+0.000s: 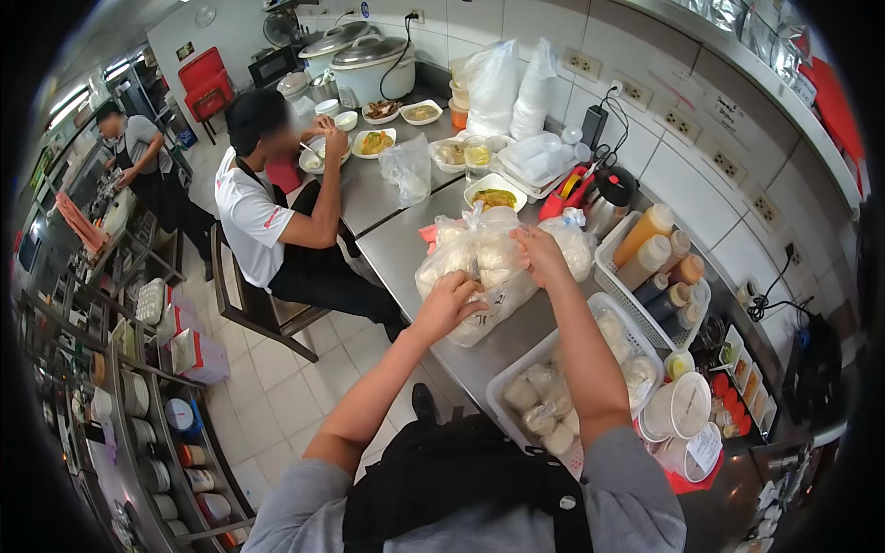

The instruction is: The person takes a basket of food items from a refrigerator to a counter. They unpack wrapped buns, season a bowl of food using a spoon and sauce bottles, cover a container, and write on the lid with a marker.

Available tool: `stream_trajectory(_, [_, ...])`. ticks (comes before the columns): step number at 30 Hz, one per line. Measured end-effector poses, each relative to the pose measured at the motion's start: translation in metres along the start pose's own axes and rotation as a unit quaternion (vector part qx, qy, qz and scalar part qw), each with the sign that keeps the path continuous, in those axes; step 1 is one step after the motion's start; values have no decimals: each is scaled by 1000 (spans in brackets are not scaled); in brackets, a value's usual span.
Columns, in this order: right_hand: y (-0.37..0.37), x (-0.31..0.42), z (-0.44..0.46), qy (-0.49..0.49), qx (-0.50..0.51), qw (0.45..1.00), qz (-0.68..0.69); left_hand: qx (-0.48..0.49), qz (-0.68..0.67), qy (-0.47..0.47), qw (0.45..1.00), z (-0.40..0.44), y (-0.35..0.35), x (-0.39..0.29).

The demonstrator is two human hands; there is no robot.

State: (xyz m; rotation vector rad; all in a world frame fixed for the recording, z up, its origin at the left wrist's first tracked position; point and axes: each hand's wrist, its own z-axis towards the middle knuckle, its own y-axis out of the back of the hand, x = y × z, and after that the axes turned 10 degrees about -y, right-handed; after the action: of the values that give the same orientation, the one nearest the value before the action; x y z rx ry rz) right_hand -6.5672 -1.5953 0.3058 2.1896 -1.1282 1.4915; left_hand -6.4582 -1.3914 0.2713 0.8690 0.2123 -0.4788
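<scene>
A clear plastic bag (489, 304) packed with white rounded lumps, with dark marks written on its side, sits on the steel table in front of me. My left hand (450, 307) presses curled fingers onto its near left side. At the upper right of the same bag, my right hand (542, 256) has its fingers closed on the plastic; part of the grip is hidden. A smaller white-filled bag (573, 241) lies just beyond my right hand. Below my right forearm, a white plastic basket (502, 398) holds several bagged white lumps.
A seated person (267, 184) eats at the table's left side, and another person (138, 152) stands farther back. Dishes of food (493, 195) line the table. Along the wall are a basket of sauce bottles (645, 263) and a thermos (610, 198). White tubs (680, 405) stand at right.
</scene>
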Motion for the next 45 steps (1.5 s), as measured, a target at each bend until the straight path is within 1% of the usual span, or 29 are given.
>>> stream_trajectory(1, [0,4,1,-1,1,1000,-2,-1,0,2,1000,1,5,4])
stream_trajectory(3, [4,8,3,46,-8,989,-139,21,-57,-11,998,-3,11,14])
stream_trajectory(4, [9,10,2,44,-10,990,-137,23,-60,-11,998,-8,14,17])
stream_trajectory(6, [18,16,-2,60,-35,982,-176,38,-72,43,996,-10,19,23])
stream_trajectory(7, [22,13,-3,60,-43,982,-173,41,-78,38,995,-11,19,26])
stream_trajectory(9, [24,10,-7,140,-71,932,-326,51,-69,47,995,-8,23,28])
stream_trajectory(10, [27,6,-12,141,-82,933,-322,57,-73,37,995,-7,25,28])
stream_trajectory(11, [20,5,-31,237,-104,888,-380,60,-68,22,996,-9,28,27])
stream_trajectory(12, [12,7,-52,327,-127,828,-437,63,-64,6,996,-11,30,28])
stream_trajectory(13, [-1,12,-75,368,-128,796,-463,69,-73,-4,995,-13,29,32])
stream_trajectory(14, [-17,10,-92,404,-129,762,-489,60,-52,-23,997,-19,27,36])
stream_trajectory(16, [-41,-20,-101,348,-48,758,-549,53,-39,-69,995,-23,24,43])
stream_trajectory(18, [-51,-58,-88,314,-72,722,-612,68,-14,-85,994,-21,23,39])
stream_trajectory(19, [-51,-71,-82,295,-100,730,-609,63,8,-97,993,-18,26,32])
stream_trajectory(20, [-51,-79,-76,294,-130,719,-615,74,37,-114,990,-21,19,35])
stream_trajectory(21, [-53,-81,-73,296,-155,707,-624,79,22,-130,988,-14,19,29])
stream_trajectory(23, [-59,-81,-72,282,-184,712,-616,94,34,-128,987,-8,22,16])
stream_trajectory(25, [-64,-81,-72,274,-208,718,-605,110,29,-137,984,-8,10,17])
stream_trajectory(27, [-67,-80,-73,253,-204,732,-599,71,58,-106,990,-11,-1,23])
stream_trajectory(30, [-71,-78,-81,247,-227,752,-567,53,29,-117,991,-15,-5,36])
stream_trajectory(31, [-68,-79,-82,242,-238,752,-565,57,22,-125,990,-16,-6,40])
stream_trajectory(33, [-61,-85,-81,287,-216,719,-594,86,11,-146,986,-19,-5,52])
stream_trajectory(34, [-57,-88,-82,282,-224,721,-592,84,-7,-153,985,-19,-6,57])
stream_trajectory(36, [-47,-87,-84,247,-189,726,-614,94,-12,-160,983,-18,-3,62])
stream_trajectory(37, [-35,-87,-83,245,-195,725,-613,97,-13,-162,982,-16,-3,64])
stream_trajectory(39, [-9,-82,-83,223,-247,732,-594,81,-35,-176,980,-19,0,75])
stream_trajectory(40, [3,-76,-84,221,-253,731,-594,66,-54,-186,979,-20,1,81])
stream_trajectory(43, [32,-61,-98,222,-257,734,-588,95,-72,-198,973,-20,5,91])
stream_trajectory(45, [46,-50,-111,126,-345,742,-560,102,-71,-204,971,-20,8,96])
